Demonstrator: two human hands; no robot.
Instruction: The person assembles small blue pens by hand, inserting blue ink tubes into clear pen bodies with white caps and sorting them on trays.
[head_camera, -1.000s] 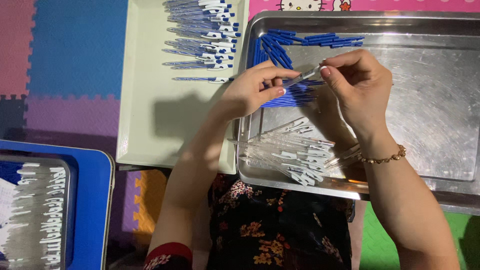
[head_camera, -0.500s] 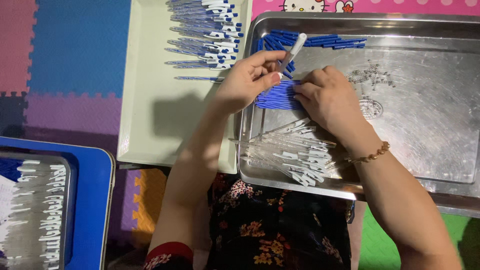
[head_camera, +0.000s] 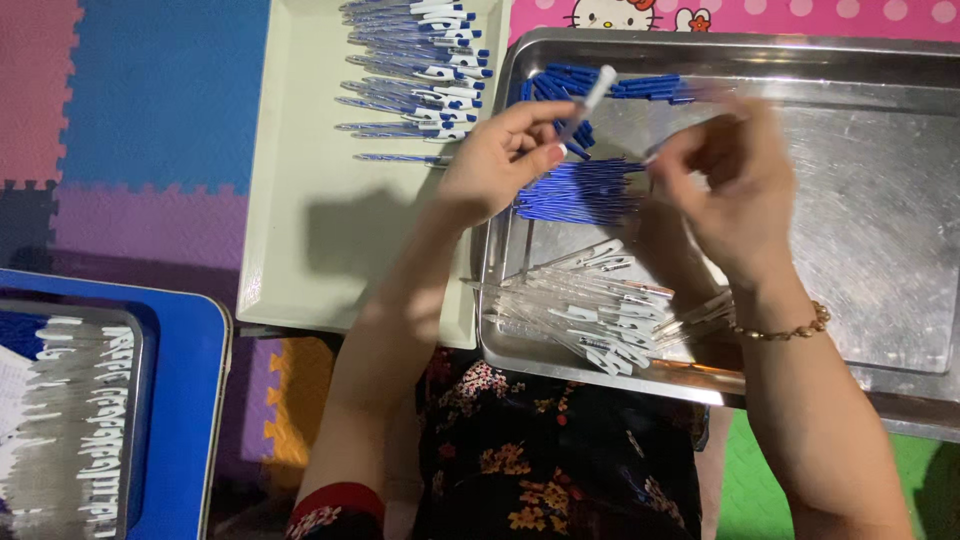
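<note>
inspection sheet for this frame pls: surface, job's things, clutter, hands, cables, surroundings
Surface: steel tray beside a cream tray, both on coloured foam mats.
Job's things: clear pen barrel in the left hand; blue refills and clear pen barrels piled in the steel tray; assembled pens stacked in the cream tray.
Clutter: nothing seen.
Grippers: left hand pinches the barrel; right hand is blurred, contents unclear.
Cables: nothing seen.
Surroundings: blue tray at lower left holding a steel tray of more pens.
</note>
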